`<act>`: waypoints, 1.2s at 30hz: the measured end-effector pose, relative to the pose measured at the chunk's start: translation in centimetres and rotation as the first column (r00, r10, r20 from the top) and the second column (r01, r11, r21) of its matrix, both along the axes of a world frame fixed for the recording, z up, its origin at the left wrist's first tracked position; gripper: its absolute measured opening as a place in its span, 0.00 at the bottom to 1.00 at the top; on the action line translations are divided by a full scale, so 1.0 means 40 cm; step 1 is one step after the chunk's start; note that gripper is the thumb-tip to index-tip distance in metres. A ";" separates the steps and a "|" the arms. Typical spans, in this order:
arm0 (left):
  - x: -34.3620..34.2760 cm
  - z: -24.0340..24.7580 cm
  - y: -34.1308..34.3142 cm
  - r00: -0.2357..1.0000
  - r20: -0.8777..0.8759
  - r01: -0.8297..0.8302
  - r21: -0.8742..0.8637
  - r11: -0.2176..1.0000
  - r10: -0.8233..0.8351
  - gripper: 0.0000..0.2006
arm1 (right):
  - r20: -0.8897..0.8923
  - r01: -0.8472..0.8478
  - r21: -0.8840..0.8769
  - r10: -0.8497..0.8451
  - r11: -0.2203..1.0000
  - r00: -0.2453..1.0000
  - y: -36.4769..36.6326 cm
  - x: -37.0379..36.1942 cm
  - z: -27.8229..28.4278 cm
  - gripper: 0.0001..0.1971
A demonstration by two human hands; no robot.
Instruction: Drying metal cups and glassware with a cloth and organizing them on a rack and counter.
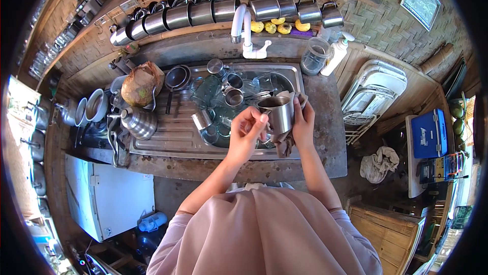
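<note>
Two curled hands (pixel 243 133), forearms (pixel 209 187) converging; metal mug (pixel 281 117) between

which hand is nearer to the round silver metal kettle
Left. The left hand is right of the kettle, across the ridged steel drainboard; the right hand is farther right, beyond the left, holding the silver metal mug with a brown cloth.

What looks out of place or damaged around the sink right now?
The brown coconut-like object behind the kettle looks out of place, being no dish. One metal cup lies tipped beside glassware. The held mug shows no evident damage.
</note>
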State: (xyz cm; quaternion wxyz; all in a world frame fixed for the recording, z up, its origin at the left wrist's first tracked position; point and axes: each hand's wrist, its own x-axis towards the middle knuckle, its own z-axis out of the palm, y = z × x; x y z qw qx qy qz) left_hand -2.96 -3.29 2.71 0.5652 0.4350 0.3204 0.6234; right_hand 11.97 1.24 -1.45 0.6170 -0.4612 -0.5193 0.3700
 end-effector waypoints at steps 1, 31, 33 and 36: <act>-0.011 -0.005 0.007 1.000 -0.001 -0.002 0.000 1.000 0.002 0.09 | -0.166 0.013 -0.192 -0.046 0.981 0.985 -0.004 -0.010 0.008 0.11; -0.014 -0.117 0.024 0.802 0.512 0.411 -0.095 0.907 -0.309 0.19 | 0.226 0.004 0.257 -0.064 0.967 0.972 -0.086 -0.084 0.034 0.05; -0.009 -0.124 0.030 0.820 0.508 0.398 -0.175 0.901 -0.264 0.20 | 0.185 0.013 0.233 -0.058 0.972 0.981 -0.084 -0.078 0.022 0.04; 0.002 -0.117 0.044 0.855 0.484 0.370 -0.317 0.873 -0.187 0.19 | 0.039 0.018 0.071 -0.020 0.997 0.999 -0.093 -0.059 0.031 0.04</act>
